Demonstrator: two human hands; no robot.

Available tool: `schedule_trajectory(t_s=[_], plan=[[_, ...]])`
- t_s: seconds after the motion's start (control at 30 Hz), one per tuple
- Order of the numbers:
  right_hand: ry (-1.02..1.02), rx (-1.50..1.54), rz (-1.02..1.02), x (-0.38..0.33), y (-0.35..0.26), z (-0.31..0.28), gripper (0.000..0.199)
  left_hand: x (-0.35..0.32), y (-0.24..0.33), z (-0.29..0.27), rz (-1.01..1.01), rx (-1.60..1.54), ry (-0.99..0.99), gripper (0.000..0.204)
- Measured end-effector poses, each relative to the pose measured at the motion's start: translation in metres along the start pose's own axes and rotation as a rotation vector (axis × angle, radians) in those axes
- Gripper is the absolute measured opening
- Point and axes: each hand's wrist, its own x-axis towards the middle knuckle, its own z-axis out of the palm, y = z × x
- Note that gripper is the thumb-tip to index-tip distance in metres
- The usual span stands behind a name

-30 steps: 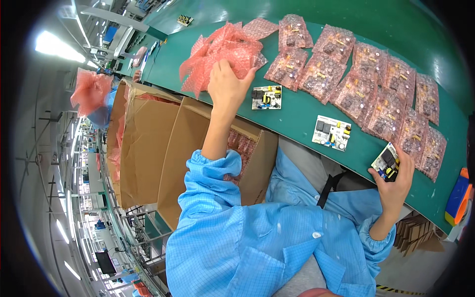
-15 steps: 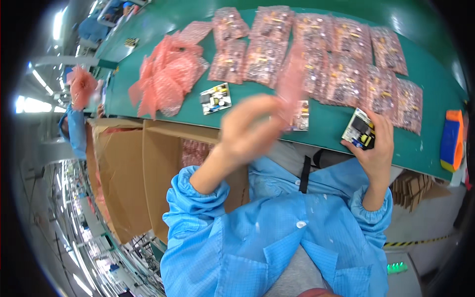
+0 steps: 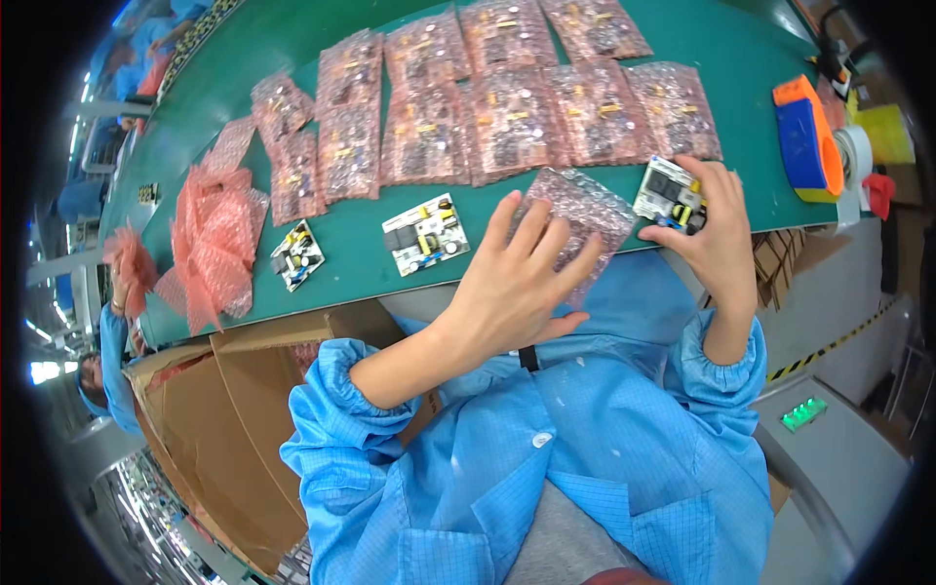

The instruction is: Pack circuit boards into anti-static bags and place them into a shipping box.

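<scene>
My right hand [image 3: 723, 219] grips a small circuit board [image 3: 665, 195] by its edges, thumb on the near side and fingers on the far side. Black and yellow parts show on the board. My left hand [image 3: 522, 278] lies with spread fingers over a pink bubble-wrap bag [image 3: 603, 222] at the table's near edge; whatever is beneath the palm is hidden. To the left of that hand, a white circuit board [image 3: 426, 236] with yellow and black parts rests on the table. Another circuit board [image 3: 297, 255] lies farther left.
Two rows of bubble-wrapped boards [image 3: 426, 127] cover the far part of the green table [image 3: 366, 278]. Loose pink bags [image 3: 216, 249] are heaped at left. A cardboard box [image 3: 219, 409] stands below. An orange-and-blue tape dispenser [image 3: 804, 141] is at right. Another person's sleeve [image 3: 117, 366] shows far left.
The view has swung to the right. My left hand has brought the pink bag down to the table's near edge, and its fingers have spread. My right hand still holds its board.
</scene>
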Motion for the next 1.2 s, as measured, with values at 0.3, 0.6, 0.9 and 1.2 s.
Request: schedule_trajectory(t_s=[0.3, 0.6, 0.9, 1.2], plan=[[-0.018, 0.101, -0.019, -0.001, 0.004, -0.003, 0.081, 0.005, -0.008, 0.012, 0.008, 0.007, 0.029, 0.042], [-0.069, -0.061, 0.013, -0.012, 0.022, -0.023, 0.098, 0.028, -0.004, 0.010, -0.079, -0.145, 0.154, 0.026], [-0.293, 0.228, 0.190, 0.001, 0.020, -0.036, 0.071, 0.031, -0.013, 0.020, -0.202, -0.333, 0.186, 0.014], [-0.302, 0.970, 0.437, -0.005, 0.033, -0.023, 0.058, 0.034, -0.016, 0.029, -0.272, -0.311, 0.246, 0.015]])
